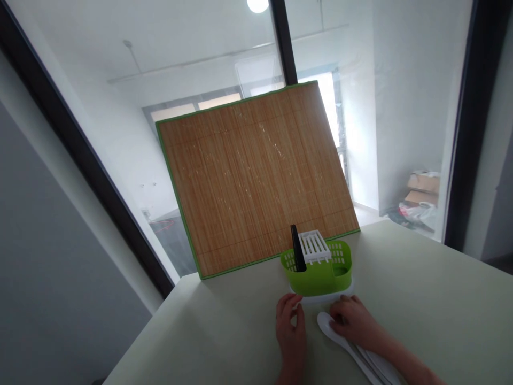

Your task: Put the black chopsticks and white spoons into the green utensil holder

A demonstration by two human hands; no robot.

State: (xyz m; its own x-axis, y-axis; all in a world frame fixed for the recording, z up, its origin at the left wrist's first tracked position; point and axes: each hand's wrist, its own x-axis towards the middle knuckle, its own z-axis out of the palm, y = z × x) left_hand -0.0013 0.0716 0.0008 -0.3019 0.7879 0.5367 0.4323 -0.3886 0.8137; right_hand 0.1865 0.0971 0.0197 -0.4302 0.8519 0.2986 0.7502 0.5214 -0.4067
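A green utensil holder [315, 282] with lattice sides and a white base stands in front of me. It holds a black-handled utensil [297, 248] and a white slotted rack [315, 247]. My left hand [290, 329] is at the front left of the base, thumb and fingers apart in a loose curve, nothing visible between them. Just right of it, a white spoon [334, 336] lies on the table. My right hand [355, 320] is over the spoon's right edge, with fingers curled in; what they grip, if anything, is hidden. Further pale handles [372, 363] show partly beneath my right forearm.
Behind the holder, a bamboo mat [256, 182] with green edging leans against a glass wall. The pale table [224, 326] reaches back to the glass, its left edge slanting. Cardboard boxes [422, 190] lie beyond the glass at the right.
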